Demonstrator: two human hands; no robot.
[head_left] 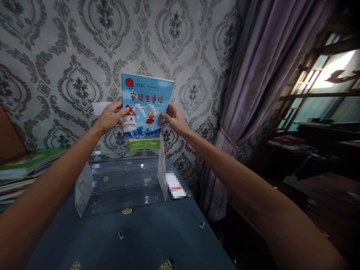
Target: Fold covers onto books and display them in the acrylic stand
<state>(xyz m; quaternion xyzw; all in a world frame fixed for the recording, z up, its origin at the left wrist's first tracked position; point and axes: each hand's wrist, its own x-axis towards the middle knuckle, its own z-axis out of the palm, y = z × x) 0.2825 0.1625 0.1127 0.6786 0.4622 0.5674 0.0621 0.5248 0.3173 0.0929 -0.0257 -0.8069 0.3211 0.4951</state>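
Holding up the Andersen's Fairy Tales book [146, 107], with left hand [111, 115] and right hand [176, 118] both clamped on opposite side edges.
Directly between the hands, equally near to each, with long axis close to vertical, above the rear of the clear stepped rack [162, 176] on the desk [152, 236].

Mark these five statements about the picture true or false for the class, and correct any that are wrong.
1. The bare left hand and bare right hand both hold the light-blue rectangular book. True.
2. The clear plastic rack stands on the dark-blue patterned cloth. True.
3. The book lies flat on the cloth. False: it is held up, above the cloth.
4. The long purple fabric curtain hangs left of the book. False: it hangs to the right.
5. The book's large title characters are yellow. False: they are red.
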